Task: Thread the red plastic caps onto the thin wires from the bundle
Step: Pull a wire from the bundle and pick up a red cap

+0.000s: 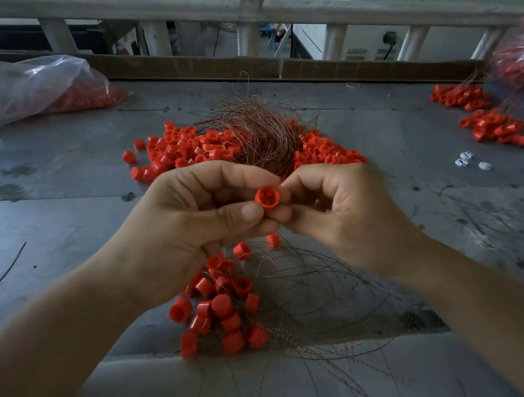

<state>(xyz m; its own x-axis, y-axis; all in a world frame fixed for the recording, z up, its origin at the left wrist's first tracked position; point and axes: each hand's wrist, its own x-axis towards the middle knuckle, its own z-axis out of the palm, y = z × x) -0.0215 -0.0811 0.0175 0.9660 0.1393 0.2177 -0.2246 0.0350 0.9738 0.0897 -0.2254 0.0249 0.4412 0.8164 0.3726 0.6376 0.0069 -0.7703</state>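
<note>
The left hand (190, 221) pinches one red cap (265, 198) between thumb and curled forefinger, open end up. The right hand (349, 216), fingers curled, meets the cap's side, perhaps pinching a wire too thin to see. Beyond the fingertips lies the wire bundle (257, 135) amid loose caps (181, 152).

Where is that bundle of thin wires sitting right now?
In the head view, the wire bundle lies mid-table on the pile of loose red caps, just beyond the left hand and right hand.
</note>
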